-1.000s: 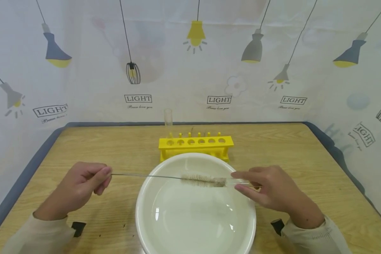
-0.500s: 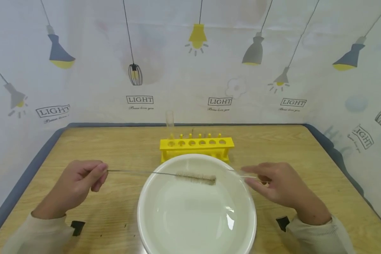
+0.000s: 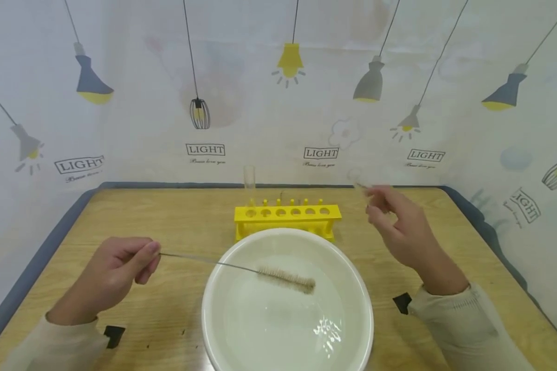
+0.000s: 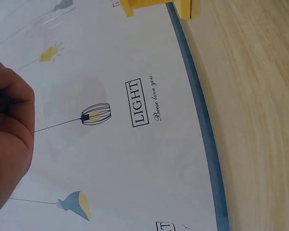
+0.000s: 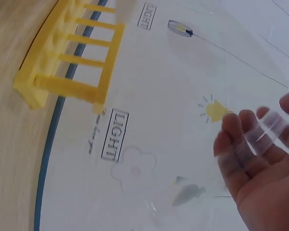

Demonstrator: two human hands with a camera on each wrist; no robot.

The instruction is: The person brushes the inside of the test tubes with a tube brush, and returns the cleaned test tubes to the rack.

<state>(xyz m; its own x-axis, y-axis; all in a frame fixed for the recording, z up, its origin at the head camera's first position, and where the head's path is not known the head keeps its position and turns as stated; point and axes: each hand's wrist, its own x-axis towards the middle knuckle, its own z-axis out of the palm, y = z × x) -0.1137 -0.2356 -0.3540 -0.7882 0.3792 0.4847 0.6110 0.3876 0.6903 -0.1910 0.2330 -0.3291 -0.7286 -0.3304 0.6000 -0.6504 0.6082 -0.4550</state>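
My left hand [image 3: 111,273] pinches the wire handle of a test tube brush [image 3: 285,280], whose pale bristles slant down over a white basin [image 3: 207,304] of water. My right hand [image 3: 406,232] is raised beyond the basin's right side, holding a clear test tube [image 3: 359,191] between thumb and fingers. The tube tilts up and away, blurred in the head view; the right wrist view shows the clear tube [image 5: 266,135] across the fingers. Behind the basin stands a yellow test tube rack [image 3: 288,213], with another clear test tube [image 3: 249,180] upright in its leftmost hole.
The wooden table [image 3: 167,211] ends at a dark blue border [image 3: 181,185] along the back. White cloth [image 3: 260,129] printed with lamps encloses it at the back and both sides. A black patch [image 3: 115,336] shows near the left sleeve, another [image 3: 402,303] near the right.
My right hand has drawn the test tube off the brush bristles, then lifted it up and away to the rack's right. The brush tip has dipped lower over the basin; the left hand stays nearly in place.
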